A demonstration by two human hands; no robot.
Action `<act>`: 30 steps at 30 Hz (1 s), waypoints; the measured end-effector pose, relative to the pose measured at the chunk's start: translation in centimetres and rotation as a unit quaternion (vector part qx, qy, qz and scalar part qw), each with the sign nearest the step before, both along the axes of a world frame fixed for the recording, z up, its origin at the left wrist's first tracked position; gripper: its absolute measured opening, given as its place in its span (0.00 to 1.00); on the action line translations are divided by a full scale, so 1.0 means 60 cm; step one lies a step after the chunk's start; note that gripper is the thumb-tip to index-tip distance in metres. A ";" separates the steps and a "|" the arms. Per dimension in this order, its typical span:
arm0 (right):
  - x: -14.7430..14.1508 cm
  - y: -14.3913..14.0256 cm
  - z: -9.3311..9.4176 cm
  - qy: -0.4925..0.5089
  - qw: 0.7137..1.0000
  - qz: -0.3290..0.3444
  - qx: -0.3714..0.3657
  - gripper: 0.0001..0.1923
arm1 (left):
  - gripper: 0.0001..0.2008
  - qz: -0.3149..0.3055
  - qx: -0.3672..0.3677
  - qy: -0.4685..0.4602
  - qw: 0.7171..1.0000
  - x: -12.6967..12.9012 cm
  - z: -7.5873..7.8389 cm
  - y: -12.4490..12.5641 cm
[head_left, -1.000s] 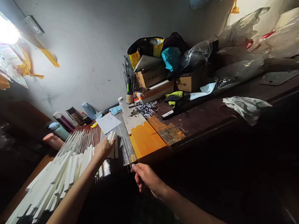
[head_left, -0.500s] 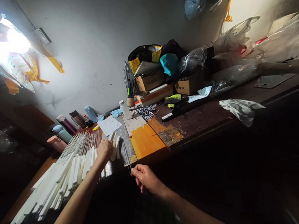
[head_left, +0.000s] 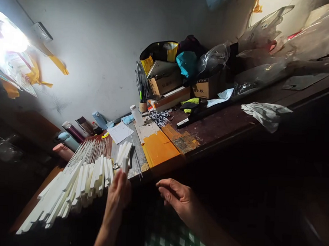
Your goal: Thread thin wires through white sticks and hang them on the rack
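Note:
My left hand [head_left: 119, 189] is closed around a short white block [head_left: 125, 164], which stands up out of the fingers and is slightly blurred. Several similar white blocks [head_left: 123, 152] lie on the table just beyond it. To the left is a large stack of white strips [head_left: 80, 182] with thin pale rods [head_left: 94, 150] sticking out at the back. My right hand [head_left: 175, 194] hovers off the table's front edge, thumb and fingers pinched together; whatever they hold, if anything, is too thin to see. Thin dark rods [head_left: 138, 160] lie near the edge between the hands.
An orange-painted board [head_left: 159, 152] covers part of the table. Behind stand a white bottle [head_left: 137, 115], a pile of small black-and-white pieces [head_left: 160, 118] and cardboard boxes [head_left: 165, 83]. Drinking flasks [head_left: 73, 131] line the left back; a grey cloth [head_left: 265, 114] hangs over the right edge.
My left hand has come back from the small group of blocks toward me, carrying a white block. My right hand has moved right, away from the thin rods at the edge.

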State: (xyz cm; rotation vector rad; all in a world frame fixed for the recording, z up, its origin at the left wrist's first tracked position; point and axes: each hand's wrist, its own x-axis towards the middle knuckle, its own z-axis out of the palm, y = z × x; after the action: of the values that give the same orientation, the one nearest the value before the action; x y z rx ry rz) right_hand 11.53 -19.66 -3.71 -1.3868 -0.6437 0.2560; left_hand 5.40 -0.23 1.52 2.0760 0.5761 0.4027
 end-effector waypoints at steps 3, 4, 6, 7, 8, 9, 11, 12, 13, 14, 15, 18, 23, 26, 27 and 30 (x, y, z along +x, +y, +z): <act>-0.015 -0.027 0.002 0.022 1.000 0.017 -0.001 0.13 | 0.20 0.015 -0.175 -0.173 0.969 -0.078 -0.086 -0.086; -0.022 -0.031 0.002 0.028 0.999 0.027 0.001 0.13 | 0.18 0.031 -0.212 -0.183 0.960 -0.097 -0.111 -0.111; -0.035 -0.034 0.002 0.037 0.999 0.039 0.009 0.12 | 0.17 0.078 -0.286 -0.184 0.937 -0.123 -0.148 -0.147; -0.041 -0.033 0.001 0.044 0.998 0.043 0.014 0.12 | 0.18 0.097 -0.316 -0.176 0.927 -0.131 -0.160 -0.159; -0.048 -0.031 0.000 0.054 0.997 0.050 0.018 0.11 | 0.18 0.111 -0.337 -0.169 0.919 -0.137 -0.169 -0.167; -0.053 -0.028 -0.003 0.066 0.996 0.059 0.020 0.11 | 0.18 0.121 -0.352 -0.162 0.914 -0.141 -0.174 -0.171; -0.064 -0.021 -0.010 0.092 0.992 0.079 0.023 0.10 | 0.16 0.131 -0.358 -0.154 0.912 -0.146 -0.178 -0.171; -0.069 -0.018 -0.013 0.101 0.990 0.091 0.024 0.09 | 0.15 0.132 -0.355 -0.155 0.913 -0.148 -0.179 -0.167; -0.073 -0.015 -0.017 0.107 0.989 0.101 0.026 0.09 | 0.14 0.129 -0.351 -0.156 0.914 -0.150 -0.180 -0.162; -0.076 -0.012 -0.020 0.108 0.988 0.110 0.027 0.09 | 0.13 0.120 -0.348 -0.155 0.917 -0.152 -0.182 -0.156; -0.079 -0.010 -0.022 0.106 0.987 0.116 0.028 0.09 | 0.12 0.105 -0.347 -0.154 0.919 -0.153 -0.184 -0.150; -0.085 -0.005 -0.026 0.096 0.987 0.124 0.021 0.08 | 0.10 0.059 -0.344 -0.146 0.926 -0.160 -0.196 -0.136; -0.088 -0.001 -0.020 0.097 0.985 0.141 0.007 0.07 | 0.11 0.023 -0.311 -0.144 0.939 -0.168 -0.204 -0.131; -0.089 -0.001 -0.016 0.109 0.982 0.153 -0.002 0.08 | 0.11 0.008 -0.291 -0.149 0.945 -0.169 -0.201 -0.130; -0.089 -0.001 -0.017 0.112 0.981 0.156 -0.003 0.08 | 0.11 0.008 -0.287 -0.150 0.946 -0.170 -0.201 -0.130; -0.091 0.001 -0.022 0.113 0.982 0.154 -0.011 0.09 | 0.11 0.018 -0.281 -0.153 0.947 -0.170 -0.201 -0.128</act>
State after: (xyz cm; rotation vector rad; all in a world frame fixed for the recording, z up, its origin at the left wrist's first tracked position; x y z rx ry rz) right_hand 6.08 -19.58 -5.02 -1.2520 -0.6664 0.6595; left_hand -4.80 -7.91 -10.52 1.4252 0.4735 0.5026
